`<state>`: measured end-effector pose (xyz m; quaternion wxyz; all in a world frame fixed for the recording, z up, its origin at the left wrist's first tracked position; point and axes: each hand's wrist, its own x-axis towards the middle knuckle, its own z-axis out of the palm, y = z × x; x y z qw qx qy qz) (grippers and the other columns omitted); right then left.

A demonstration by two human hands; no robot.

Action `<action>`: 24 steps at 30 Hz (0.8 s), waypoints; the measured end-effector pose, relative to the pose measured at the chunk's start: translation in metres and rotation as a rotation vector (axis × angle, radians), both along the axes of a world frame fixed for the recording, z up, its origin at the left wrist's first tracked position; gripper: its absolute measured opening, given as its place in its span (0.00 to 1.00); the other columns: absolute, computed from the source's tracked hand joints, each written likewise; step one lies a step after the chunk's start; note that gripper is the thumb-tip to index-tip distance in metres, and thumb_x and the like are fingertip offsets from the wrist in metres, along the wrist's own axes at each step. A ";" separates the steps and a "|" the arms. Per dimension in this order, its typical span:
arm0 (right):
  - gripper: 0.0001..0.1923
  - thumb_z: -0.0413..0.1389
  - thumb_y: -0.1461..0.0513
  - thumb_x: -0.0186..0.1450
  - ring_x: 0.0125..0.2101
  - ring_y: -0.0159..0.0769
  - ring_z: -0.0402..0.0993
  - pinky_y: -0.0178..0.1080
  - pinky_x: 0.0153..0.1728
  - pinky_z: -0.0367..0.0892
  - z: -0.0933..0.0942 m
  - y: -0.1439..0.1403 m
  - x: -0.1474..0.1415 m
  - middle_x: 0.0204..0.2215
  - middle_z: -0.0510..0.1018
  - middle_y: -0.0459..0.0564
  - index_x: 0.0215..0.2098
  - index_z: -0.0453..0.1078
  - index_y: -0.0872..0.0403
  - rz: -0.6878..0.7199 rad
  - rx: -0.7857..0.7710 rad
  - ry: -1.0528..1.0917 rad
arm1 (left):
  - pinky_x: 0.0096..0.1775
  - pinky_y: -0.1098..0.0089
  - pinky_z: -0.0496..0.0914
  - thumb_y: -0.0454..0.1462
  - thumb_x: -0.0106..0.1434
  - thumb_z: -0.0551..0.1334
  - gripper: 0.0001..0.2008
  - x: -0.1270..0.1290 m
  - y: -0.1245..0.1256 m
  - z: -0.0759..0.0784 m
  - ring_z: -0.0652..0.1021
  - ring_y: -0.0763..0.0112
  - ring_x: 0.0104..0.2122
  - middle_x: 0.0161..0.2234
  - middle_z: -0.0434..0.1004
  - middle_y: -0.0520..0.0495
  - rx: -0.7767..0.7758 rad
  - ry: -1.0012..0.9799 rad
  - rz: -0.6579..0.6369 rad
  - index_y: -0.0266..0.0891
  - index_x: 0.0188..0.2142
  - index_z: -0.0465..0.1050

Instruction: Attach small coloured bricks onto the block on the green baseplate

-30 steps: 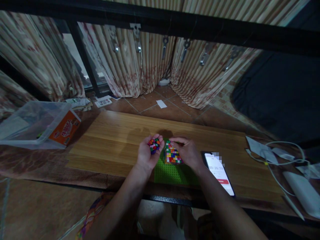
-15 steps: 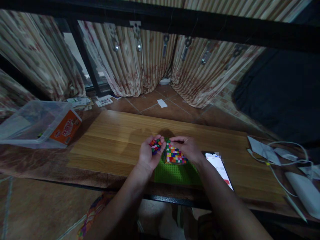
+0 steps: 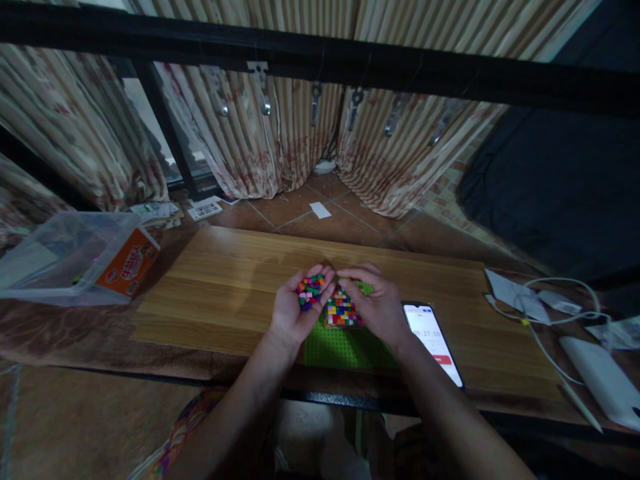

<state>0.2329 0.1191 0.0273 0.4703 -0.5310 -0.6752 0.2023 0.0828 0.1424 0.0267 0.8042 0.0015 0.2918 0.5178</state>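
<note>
Left hand [image 3: 295, 308] cupped palm-up, fingers curled around a heap of small coloured bricks [image 3: 311, 291]. Right hand [image 3: 376, 303] rests on the multicoloured brick block [image 3: 341, 310] — fingers narrow, pinched at its far edge — block on the green baseplate [image 3: 345, 347], phone [image 3: 433, 335] just beside.

Right hand [image 3: 376, 305] covers the right side of the brick block [image 3: 341, 311] and part of the green baseplate [image 3: 345, 347]. Loose bricks [image 3: 310, 291] in the cupped left hand [image 3: 295, 310] too small to count. Phone [image 3: 433, 335] screen digits blurred. Plastic box [image 3: 65, 257] cut off at left edge, white device [image 3: 603, 383] at right edge; counter [image 3: 225, 293] near edge hidden by forearms.
</note>
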 end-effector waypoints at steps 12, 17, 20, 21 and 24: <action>0.10 0.53 0.62 0.67 0.42 0.42 0.70 0.45 0.46 0.66 0.001 -0.006 -0.010 0.38 0.75 0.52 0.41 0.77 0.50 0.016 0.043 -0.327 | 0.38 0.69 0.75 0.33 0.64 0.53 0.13 0.008 -0.007 -0.005 0.79 0.68 0.34 0.35 0.79 0.39 0.042 -0.068 -0.118 0.29 0.37 0.76; 0.11 0.51 0.61 0.68 0.39 0.39 0.72 0.42 0.43 0.67 0.005 -0.006 -0.011 0.35 0.76 0.50 0.38 0.76 0.50 -0.011 0.002 -0.183 | 0.38 0.67 0.76 0.33 0.64 0.54 0.12 0.008 -0.008 -0.003 0.79 0.67 0.32 0.33 0.79 0.40 0.008 -0.013 -0.108 0.29 0.36 0.76; 0.10 0.52 0.59 0.67 0.37 0.37 0.74 0.39 0.41 0.68 0.004 -0.004 -0.011 0.33 0.78 0.48 0.36 0.76 0.51 -0.025 -0.083 0.052 | 0.30 0.72 0.75 0.32 0.64 0.54 0.11 0.006 -0.010 -0.003 0.78 0.70 0.28 0.29 0.78 0.41 -0.042 0.077 -0.115 0.30 0.32 0.75; 0.10 0.53 0.58 0.66 0.36 0.37 0.75 0.39 0.40 0.68 0.004 -0.003 -0.012 0.33 0.79 0.48 0.35 0.76 0.51 -0.029 -0.120 0.141 | 0.25 0.76 0.72 0.32 0.64 0.55 0.11 0.005 -0.011 -0.003 0.77 0.73 0.26 0.28 0.77 0.42 -0.055 0.107 -0.134 0.30 0.31 0.74; 0.10 0.57 0.55 0.62 0.33 0.36 0.76 0.38 0.36 0.69 0.002 -0.002 -0.016 0.31 0.80 0.47 0.33 0.77 0.52 -0.032 -0.235 0.359 | 0.14 0.84 0.58 0.30 0.63 0.56 0.08 0.002 -0.014 -0.002 0.69 0.81 0.18 0.24 0.72 0.46 -0.039 0.129 -0.218 0.30 0.29 0.72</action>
